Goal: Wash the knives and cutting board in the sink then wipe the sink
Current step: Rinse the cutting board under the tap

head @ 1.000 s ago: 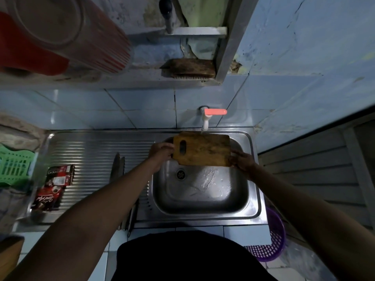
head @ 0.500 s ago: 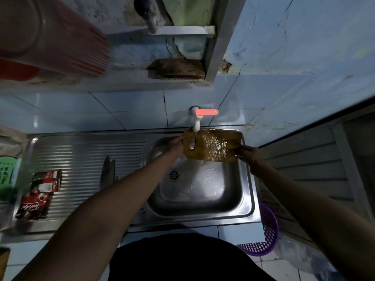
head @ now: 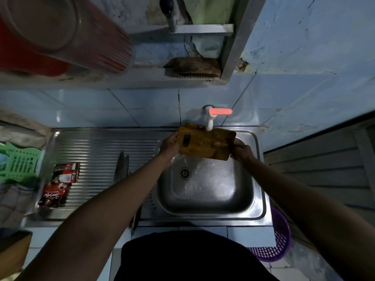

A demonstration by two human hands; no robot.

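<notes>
A wet wooden cutting board (head: 207, 144) with a slot handle hangs over the steel sink (head: 260, 199), right under the white tap (head: 210, 122) with its orange lever. My left hand (head: 169, 146) grips the board's left, handle end. At the board's right edge my right hand (head: 241, 152) holds it. Water splashes in the basin around the drain. Knives (head: 122, 165) lie on the ribbed drainboard to the left of the basin, partly hidden by my left forearm.
Red sachet packs (head: 60, 179) lie on the drainboard's left end, beside a green plastic basket (head: 19, 165). A purple basket (head: 278, 244) stands on the floor at the right. A red bucket (head: 60, 35) and a brush (head: 192, 68) sit on the ledge above.
The board went up under the tap and got wet, then tilted with its right end lower. Both hands kept their hold on its ends.
</notes>
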